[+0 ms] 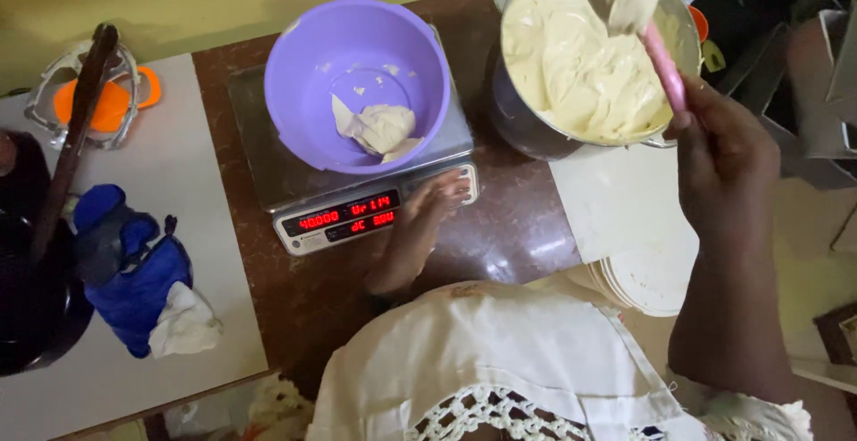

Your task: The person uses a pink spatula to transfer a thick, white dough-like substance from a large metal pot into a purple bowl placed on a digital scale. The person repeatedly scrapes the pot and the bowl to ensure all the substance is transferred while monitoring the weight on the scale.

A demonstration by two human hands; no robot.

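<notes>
The right hand [719, 142] is clamped on the pink handle of a spatula [636, 12], lifted with a heap of pale batter over the far-right steel mixing bowl [527, 124], which looks nearly full. The left hand [428, 213], fingers loose and holding nothing, rests at the scale's [344, 218] keypad. The purple bowl [357, 84] on the scale holds only one small dollop, so portioning seems barely begun.

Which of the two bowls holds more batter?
The metal bowl at the right, nearly full; the purple bowl on the scale has only a small dollop.
</notes>
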